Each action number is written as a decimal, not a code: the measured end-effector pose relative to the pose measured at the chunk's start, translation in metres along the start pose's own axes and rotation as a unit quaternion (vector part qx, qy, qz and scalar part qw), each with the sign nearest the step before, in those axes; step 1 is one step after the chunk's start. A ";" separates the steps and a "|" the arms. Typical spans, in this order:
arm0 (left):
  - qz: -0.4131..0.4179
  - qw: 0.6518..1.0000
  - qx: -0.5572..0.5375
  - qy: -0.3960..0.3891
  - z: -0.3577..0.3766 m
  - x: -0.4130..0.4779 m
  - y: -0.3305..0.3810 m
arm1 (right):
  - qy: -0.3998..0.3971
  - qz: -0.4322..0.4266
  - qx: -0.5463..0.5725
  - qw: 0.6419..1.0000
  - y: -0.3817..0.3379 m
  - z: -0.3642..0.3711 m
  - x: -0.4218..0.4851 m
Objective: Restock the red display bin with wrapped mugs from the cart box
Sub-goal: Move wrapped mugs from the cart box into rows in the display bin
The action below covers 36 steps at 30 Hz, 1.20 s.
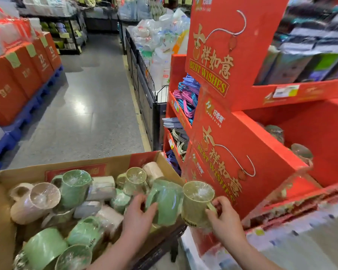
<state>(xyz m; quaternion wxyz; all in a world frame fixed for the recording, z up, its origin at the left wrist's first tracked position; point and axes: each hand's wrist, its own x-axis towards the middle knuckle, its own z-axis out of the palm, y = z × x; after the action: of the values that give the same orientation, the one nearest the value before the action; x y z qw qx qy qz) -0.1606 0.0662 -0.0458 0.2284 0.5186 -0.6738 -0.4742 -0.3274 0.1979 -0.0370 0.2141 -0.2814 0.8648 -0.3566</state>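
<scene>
Red printed cardboard makes up the tall display bin [269, 139] on the right, its lowest open compartment slanting down towards the near side. Only a couple of film-wrapped mugs [302, 152] lie against its left inner wall, so the bin looks far from full.

To the left of it, near the person, stands a brown corrugated cardboard box [115, 161] on a dark cart frame [164, 248]. The box is heaped with wrapped mugs in green, pink and cream, lying on their sides and at all angles.

At the box's right edge, a pale green mug in crinkled clear film [164, 201] sits on top of the heap. Just right of it, an olive-yellow wrapped mug [196, 203] is held upright, clear of the box and close to the bin's printed front panel.

The left hand [137, 215] is closed over the side of the pale green mug, thumb and fingers on its body. The right hand [224, 219] has its fingers curled round the handle of the olive-yellow mug and carries it.

The mugs are probably light and stiff, possibly plastic, though the material cannot be told for certain. The film is glossy and loose, so it may slide under a grip on the body. The handle gives the surer hold, or fingers spread wide round the barrel. If they are ceramic, they would chip when dropped into the bin, so each is best lowered in.
</scene>
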 end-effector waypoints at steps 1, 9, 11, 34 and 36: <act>0.003 1.000 -0.009 -0.005 0.008 -0.011 0.003 | 0.011 0.004 0.004 1.000 0.010 -0.009 -0.009; 0.042 0.997 0.020 -0.068 0.073 -0.105 0.034 | 0.073 0.035 0.038 0.996 0.088 -0.085 -0.090; 0.046 0.996 0.006 -0.080 0.089 -0.127 0.038 | 0.096 0.030 0.046 0.994 0.104 -0.103 -0.109; 0.146 0.962 0.022 -0.230 0.233 -0.231 0.118 | 0.262 0.122 0.102 0.952 0.212 -0.238 -0.190; 0.133 0.960 0.016 -0.247 0.252 -0.228 0.125 | 0.270 0.131 0.100 0.949 0.221 -0.249 -0.183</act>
<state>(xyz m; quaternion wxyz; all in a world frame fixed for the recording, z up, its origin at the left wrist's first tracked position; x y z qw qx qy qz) -0.3413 0.3780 -0.0065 0.1074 0.2946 -0.7795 -0.5423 -0.4063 0.5681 -0.0064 0.0449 -0.0365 0.8791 -0.4731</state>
